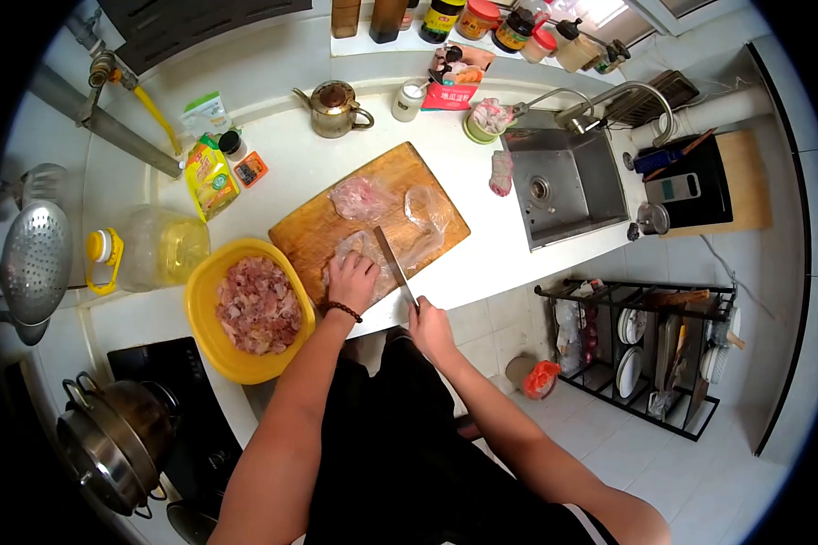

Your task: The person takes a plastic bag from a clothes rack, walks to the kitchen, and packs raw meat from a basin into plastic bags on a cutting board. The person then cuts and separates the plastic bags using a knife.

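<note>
A wooden cutting board [298, 229] lies on the white counter. My right hand [430, 331] is wrapped round the handle of a knife [393, 259], whose blade slants over the board. Left of the blade, my left hand [353, 280] rests with bent fingers on a pale, filmy piece [359, 243]; whether it pinches that piece is unclear. Above it on the board lies a pink piece of meat [361, 197]. Clear plastic film [427, 218] covers part of the board's right side. A yellow basin [202, 328] of cut meat [257, 304] stands left of the board.
A teapot [334, 108] and a jar [409, 99] stand behind the board. Right of them are a green bowl [482, 133] and the sink [573, 193]. An oil jug [158, 247] and a steel pot [118, 445] are at left. A dish rack [634, 352] stands lower right.
</note>
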Demonstrator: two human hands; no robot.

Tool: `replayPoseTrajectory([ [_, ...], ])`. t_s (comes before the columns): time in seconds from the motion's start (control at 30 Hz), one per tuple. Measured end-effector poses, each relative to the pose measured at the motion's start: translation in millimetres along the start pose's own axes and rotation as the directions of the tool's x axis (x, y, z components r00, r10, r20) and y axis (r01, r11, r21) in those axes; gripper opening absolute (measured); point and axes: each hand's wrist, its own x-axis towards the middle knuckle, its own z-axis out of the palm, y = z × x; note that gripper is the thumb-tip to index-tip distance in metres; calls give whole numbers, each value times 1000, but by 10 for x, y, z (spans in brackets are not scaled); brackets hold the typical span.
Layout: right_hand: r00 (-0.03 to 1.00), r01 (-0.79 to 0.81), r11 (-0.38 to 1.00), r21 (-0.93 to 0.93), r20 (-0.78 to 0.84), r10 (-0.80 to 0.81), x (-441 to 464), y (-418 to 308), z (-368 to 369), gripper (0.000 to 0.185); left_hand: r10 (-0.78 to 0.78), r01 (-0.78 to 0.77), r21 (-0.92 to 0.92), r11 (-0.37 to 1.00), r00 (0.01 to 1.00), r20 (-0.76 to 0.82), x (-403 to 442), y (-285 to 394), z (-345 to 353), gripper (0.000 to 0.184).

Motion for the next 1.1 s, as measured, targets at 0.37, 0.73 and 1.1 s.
replayPoseTrajectory([
  [0.37, 1000, -14, 999, 53, 14, 13, 6, 7, 4, 24, 18, -17, 11, 1000, 1000, -25, 5, 42, -50, 9],
  [0.73, 1000, -8, 999, 36, -1, 8, 287, -134, 71, 23, 5, -6, -20, 1000, 999, -49, -32, 25, 50, 7],
  [1.1, 1000, -20, 1000, 17, 14, 20, 126, -156, 13, 22, 12, -13, -11, 1000, 999, -45, -20, 18, 3, 7],
])
